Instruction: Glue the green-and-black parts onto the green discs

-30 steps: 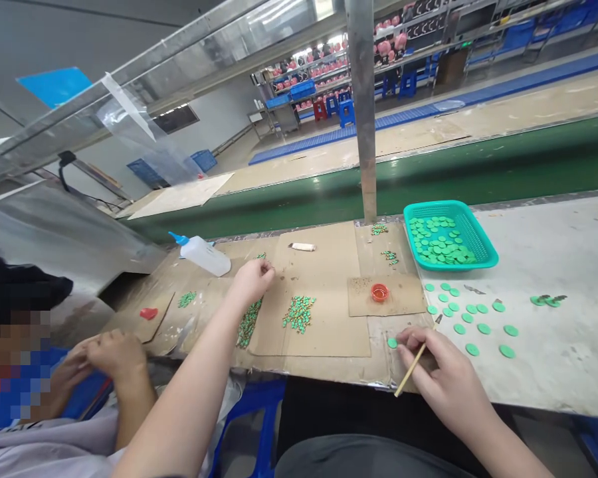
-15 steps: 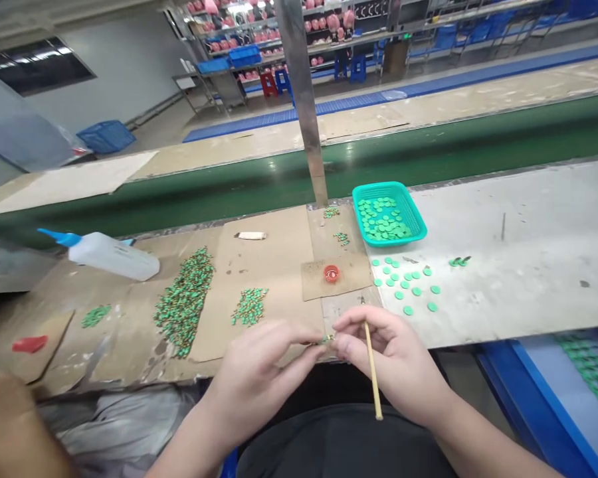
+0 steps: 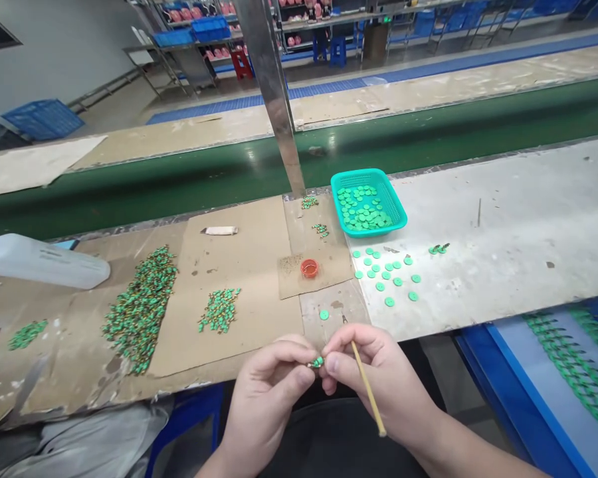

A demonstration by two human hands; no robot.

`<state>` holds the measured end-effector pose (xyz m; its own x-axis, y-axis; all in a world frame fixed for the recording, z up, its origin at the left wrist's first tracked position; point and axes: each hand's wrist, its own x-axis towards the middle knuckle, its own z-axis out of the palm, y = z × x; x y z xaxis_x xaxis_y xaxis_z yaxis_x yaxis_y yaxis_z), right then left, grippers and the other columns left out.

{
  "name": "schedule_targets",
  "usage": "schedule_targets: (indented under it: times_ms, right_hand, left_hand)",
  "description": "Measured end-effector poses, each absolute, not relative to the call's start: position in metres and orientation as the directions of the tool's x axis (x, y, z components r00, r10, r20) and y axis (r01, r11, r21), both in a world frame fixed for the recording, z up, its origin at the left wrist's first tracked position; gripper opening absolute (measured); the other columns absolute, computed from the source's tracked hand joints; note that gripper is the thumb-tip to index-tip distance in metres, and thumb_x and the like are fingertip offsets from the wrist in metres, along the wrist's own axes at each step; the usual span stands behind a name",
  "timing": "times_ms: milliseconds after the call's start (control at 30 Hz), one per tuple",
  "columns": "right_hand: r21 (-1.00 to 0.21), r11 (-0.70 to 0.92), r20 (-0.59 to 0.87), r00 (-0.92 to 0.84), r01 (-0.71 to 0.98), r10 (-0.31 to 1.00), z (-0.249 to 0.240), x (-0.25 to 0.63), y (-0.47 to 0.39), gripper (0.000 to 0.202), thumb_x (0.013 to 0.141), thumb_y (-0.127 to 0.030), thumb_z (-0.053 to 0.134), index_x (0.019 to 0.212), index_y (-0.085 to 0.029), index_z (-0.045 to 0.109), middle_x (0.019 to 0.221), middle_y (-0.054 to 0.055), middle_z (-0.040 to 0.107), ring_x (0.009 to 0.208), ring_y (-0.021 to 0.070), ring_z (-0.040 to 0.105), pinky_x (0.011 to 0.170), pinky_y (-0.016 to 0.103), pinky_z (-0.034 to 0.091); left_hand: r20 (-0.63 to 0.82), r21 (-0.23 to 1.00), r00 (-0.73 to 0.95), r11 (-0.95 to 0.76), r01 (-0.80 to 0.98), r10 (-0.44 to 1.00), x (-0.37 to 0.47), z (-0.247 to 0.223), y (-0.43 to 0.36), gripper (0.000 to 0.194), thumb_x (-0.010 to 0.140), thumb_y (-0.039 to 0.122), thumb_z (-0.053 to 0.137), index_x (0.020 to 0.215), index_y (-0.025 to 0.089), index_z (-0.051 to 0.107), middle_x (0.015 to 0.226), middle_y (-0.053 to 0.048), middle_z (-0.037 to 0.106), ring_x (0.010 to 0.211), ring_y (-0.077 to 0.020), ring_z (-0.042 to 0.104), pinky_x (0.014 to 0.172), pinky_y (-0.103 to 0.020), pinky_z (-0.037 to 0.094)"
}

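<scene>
In front of my body, my left hand (image 3: 272, 392) is closed, with thumb and forefinger pinching a small green-and-gold piece (image 3: 317, 362). My right hand (image 3: 386, 378) is closed around a thin wooden stick (image 3: 368, 390), which slants down toward me. Its thumb and forefinger tips meet the right side of the small piece, whose details are too small to make out. Just beyond the fingertips, a single green disc (image 3: 323, 315) lies on the worktop. Farther off, a red cap-like dish (image 3: 309, 268) rests on a cardboard piece (image 3: 290, 285).
Green-and-gold pieces form a large pile (image 3: 142, 309) and a smaller pile (image 3: 220, 310) at left. A white bottle (image 3: 44, 260) lies there too. A turquoise basket (image 3: 399, 224) of green discs stands behind several loose discs (image 3: 397, 281). A metal post (image 3: 274, 99) rises at the back.
The view has swung right, shifting the bench leftward. My hands have drawn lower, still together at the small piece, and the single green disc now shows. Another person's arm has left the view.
</scene>
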<state>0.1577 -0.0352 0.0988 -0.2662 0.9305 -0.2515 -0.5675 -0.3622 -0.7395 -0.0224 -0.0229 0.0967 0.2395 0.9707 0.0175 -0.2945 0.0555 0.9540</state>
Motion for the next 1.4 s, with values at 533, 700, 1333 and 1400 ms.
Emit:
schedule_targets:
  times_ms: [533, 700, 1333, 1400]
  right_hand:
    - [-0.864, 0.204, 0.068, -0.295, 0.46, 0.953, 0.091, 0.236, 0.003, 0.064, 0.11, -0.013, 0.048, 0.173, -0.021, 0.047, 0.146, 0.017, 0.073, 0.132, 0.0293, 0.072, 0.118, 0.058, 0.061]
    - [-0.796, 0.282, 0.094, -0.351, 0.535, 0.932, 0.082, 0.21, 0.021, 0.018, 0.109, -0.02, 0.069, 0.121, -0.019, 0.082, 0.099, 0.007, 0.082, 0.096, 0.026, 0.077, 0.088, 0.042, 0.063]
    - [-0.786, 0.322, 0.217, -0.253, 0.527, 0.943, 0.075, 0.194, 0.004, 0.034, 0.109, -0.008, 0.052, 0.136, -0.018, 0.071, 0.11, 0.008, 0.078, 0.102, 0.0234, 0.076, 0.09, 0.04, 0.064]
    - [-0.808, 0.35, 0.23, -0.293, 0.474, 0.928, 0.082, 0.207, 0.001, 0.041, 0.11, -0.004, 0.046, 0.142, -0.023, 0.065, 0.115, 0.006, 0.078, 0.107, 0.0204, 0.077, 0.095, 0.038, 0.064]
  left_hand:
    - [0.181, 0.874, 0.093, -0.204, 0.441, 0.979, -0.043, 0.075, 0.025, 0.008, 0.097, 0.031, 0.084, 0.093, 0.032, 0.091, 0.095, -0.001, 0.087, 0.085, -0.0141, 0.083, 0.08, -0.018, 0.067]
    - [0.188, 0.9, -0.016, -0.166, 0.403, 0.982, -0.047, 0.076, 0.022, 0.006, 0.095, 0.03, 0.085, 0.091, 0.03, 0.09, 0.093, 0.0, 0.086, 0.084, -0.0131, 0.083, 0.078, -0.015, 0.066]
    - [0.144, 0.917, 0.084, -0.165, 0.363, 0.986, -0.052, 0.078, 0.024, 0.008, 0.098, 0.03, 0.083, 0.096, 0.034, 0.09, 0.097, 0.002, 0.087, 0.086, -0.0125, 0.082, 0.077, -0.017, 0.066]
    - [0.133, 0.904, 0.142, -0.179, 0.387, 0.981, -0.046, 0.075, 0.028, 0.009, 0.099, 0.032, 0.082, 0.098, 0.034, 0.091, 0.098, 0.001, 0.087, 0.086, -0.014, 0.082, 0.078, -0.02, 0.066]
